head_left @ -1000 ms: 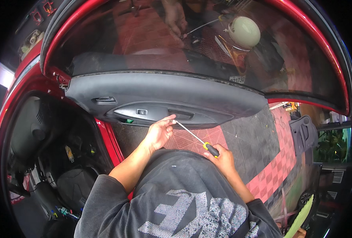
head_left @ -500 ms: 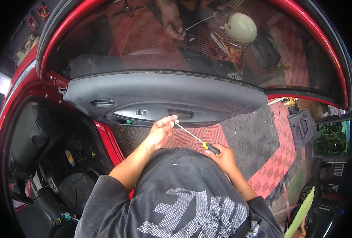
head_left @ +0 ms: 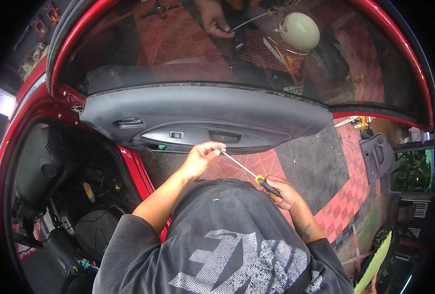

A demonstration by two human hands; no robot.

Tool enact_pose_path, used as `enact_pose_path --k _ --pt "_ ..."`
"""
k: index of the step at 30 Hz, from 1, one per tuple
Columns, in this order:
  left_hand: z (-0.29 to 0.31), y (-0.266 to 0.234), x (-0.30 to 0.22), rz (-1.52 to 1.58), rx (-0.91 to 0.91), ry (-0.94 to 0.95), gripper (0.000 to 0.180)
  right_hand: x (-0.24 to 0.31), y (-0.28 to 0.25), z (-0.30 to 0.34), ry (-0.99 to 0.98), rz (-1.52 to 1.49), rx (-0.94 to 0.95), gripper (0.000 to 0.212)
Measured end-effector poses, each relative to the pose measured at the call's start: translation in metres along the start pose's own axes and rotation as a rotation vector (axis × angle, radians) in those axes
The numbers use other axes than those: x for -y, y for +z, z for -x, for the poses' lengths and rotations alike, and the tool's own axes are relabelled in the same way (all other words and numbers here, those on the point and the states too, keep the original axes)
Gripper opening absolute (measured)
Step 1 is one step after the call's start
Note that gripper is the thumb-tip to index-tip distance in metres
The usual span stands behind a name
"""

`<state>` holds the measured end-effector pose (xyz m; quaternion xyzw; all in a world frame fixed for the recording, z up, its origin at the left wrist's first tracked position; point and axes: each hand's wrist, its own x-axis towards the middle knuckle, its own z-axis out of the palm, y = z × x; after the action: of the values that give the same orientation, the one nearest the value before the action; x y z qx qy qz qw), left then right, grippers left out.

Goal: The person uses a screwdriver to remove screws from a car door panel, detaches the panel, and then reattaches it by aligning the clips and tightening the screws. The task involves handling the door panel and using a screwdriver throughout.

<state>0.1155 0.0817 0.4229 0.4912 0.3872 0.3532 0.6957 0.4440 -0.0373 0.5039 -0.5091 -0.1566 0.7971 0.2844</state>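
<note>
My right hand [head_left: 287,194] is wrapped round the black-and-yellow handle of a screwdriver [head_left: 242,165]. Its long metal shaft slants up and left to the fingertips of my left hand [head_left: 200,159]. Those fingers are pinched together at the tip; whatever small thing may be between them is too small to make out. Just beyond my left hand is the dark door trim panel [head_left: 198,109] of an opened red car door. Its armrest has a pull recess [head_left: 226,136] and a window switch [head_left: 176,134]; an inner door handle [head_left: 130,122] sits further left.
The red door's window glass [head_left: 114,54] arches across the far side, with a cream helmet and a hand showing in it. To the left lies the car's opening with its dark interior [head_left: 46,166]. A loose grey door panel [head_left: 376,156] leans at right above red and grey floor tiles [head_left: 342,201].
My right hand has moved slightly right and toward me with the screwdriver. The left hand has shifted slightly right, still pinched at its tip.
</note>
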Motion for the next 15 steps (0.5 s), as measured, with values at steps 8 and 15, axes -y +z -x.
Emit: enact_pose_path --k 8,15 --pt "-0.012 0.026 0.025 0.386 -0.221 -0.032 0.028 -0.038 -0.021 -0.035 -0.255 0.264 -0.174 0.015" --pt "-0.020 0.037 0.054 0.512 -0.338 -0.211 0.037 -0.038 -0.012 -0.036 -0.412 0.497 -0.258 0.021"
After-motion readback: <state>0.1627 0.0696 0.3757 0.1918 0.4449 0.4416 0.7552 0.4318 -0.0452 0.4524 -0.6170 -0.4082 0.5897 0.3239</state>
